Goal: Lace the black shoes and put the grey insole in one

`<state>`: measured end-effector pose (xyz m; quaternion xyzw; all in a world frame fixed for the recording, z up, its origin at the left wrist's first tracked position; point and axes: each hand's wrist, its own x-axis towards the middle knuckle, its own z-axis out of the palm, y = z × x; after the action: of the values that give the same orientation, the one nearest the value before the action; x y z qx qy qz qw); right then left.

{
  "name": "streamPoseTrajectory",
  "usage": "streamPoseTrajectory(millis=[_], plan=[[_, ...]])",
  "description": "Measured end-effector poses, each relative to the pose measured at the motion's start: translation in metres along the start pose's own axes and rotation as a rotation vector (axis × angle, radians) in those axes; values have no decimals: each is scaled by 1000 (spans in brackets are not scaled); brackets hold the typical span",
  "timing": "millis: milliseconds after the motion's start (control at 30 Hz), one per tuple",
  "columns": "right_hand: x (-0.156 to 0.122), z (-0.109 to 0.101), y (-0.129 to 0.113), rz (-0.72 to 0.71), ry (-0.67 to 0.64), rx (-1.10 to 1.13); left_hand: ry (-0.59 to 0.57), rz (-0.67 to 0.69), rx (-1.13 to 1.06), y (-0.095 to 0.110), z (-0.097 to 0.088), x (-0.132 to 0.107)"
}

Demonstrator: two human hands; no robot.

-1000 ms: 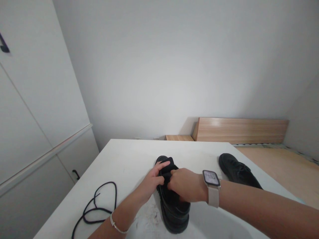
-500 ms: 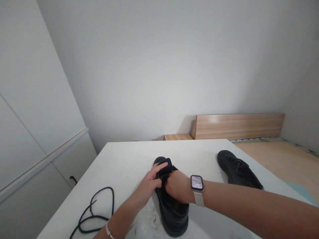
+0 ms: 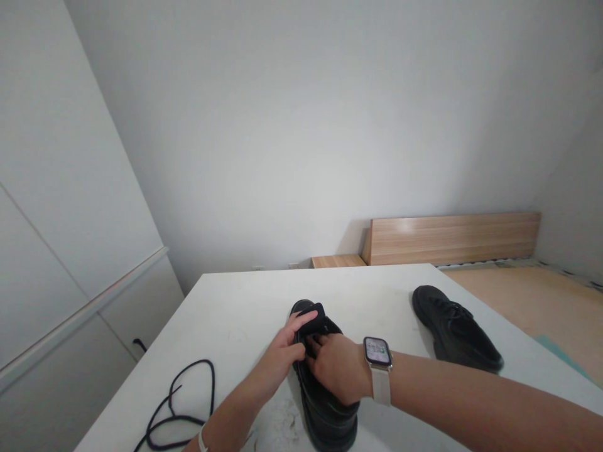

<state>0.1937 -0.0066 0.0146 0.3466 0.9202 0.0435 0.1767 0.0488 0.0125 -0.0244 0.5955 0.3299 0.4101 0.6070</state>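
A black lace-up style shoe (image 3: pixel 332 427) stands on the white table in front of me, its toe pointing away and its heel toward me. My left hand (image 3: pixel 281 356) is closed on the shoe's raised black tongue (image 3: pixel 316 314), with the index finger along it and the thumb over the near edge. Inside the shoe's opening is my right hand (image 3: pixel 342 367), its fingers stretched forward beneath the tongue and slightly apart. The fingertips are partly hidden in the dark interior, and I see nothing held in them.
A loose black shoelace (image 3: pixel 181 417) lies looped at the table's left. Another black shoe (image 3: pixel 455 329), with its lace in, sits at the right. The white table (image 3: pixel 245 307) has dark scuffs near the front. White cabinets (image 3: pixel 70 301) rise at the left, a wooden bed frame (image 3: pixel 452 238) at the right.
My right hand has drawn back slightly toward me, and its fingers have loosened from a fist to a straighter shape. The left hand keeps its hold on the tongue.
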Motion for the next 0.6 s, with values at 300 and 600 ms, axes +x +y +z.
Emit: streamPoseTrajectory(millis=[300, 600], plan=[[-1, -23, -11, -79, -163, -50, 6, 18, 237, -4, 8, -2], [-9, -8, -44, 71, 34, 178, -104, 109, 648, 32, 20, -54]])
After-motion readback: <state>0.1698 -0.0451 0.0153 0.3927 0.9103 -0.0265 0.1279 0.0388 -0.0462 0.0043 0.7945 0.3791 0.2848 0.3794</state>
